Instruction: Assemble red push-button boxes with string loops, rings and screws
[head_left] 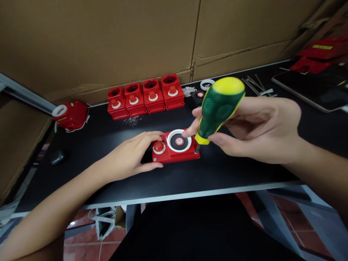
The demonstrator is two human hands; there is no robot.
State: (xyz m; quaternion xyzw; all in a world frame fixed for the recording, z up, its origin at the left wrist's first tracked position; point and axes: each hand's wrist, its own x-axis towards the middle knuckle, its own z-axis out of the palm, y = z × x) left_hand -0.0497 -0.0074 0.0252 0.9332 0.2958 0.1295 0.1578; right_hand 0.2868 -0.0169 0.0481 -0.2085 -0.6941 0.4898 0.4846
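Observation:
A red alarm housing (176, 157) lies on the black tabletop, bearing a white ring with a black speaker disc (179, 141) and a red domed lamp (158, 146). My left hand (135, 154) is closed around the housing's left end, thumb along the near edge and fingers over the far side. My right hand (252, 130) grips a green and yellow screwdriver (217, 105), which leans with its handle up and to the right. Its tip meets a screw at the near right corner of the housing. Another screw (154, 159) sits at the near left corner.
Several similar red housings (153, 95) stand in a row against the cardboard wall. Another red unit (71, 115) is at far left. Behind my right hand lie a white ring (207, 85), long metal rods (257, 86) and a dark tablet-like slab (310, 88). A black mouse-like object (57, 157) is at left.

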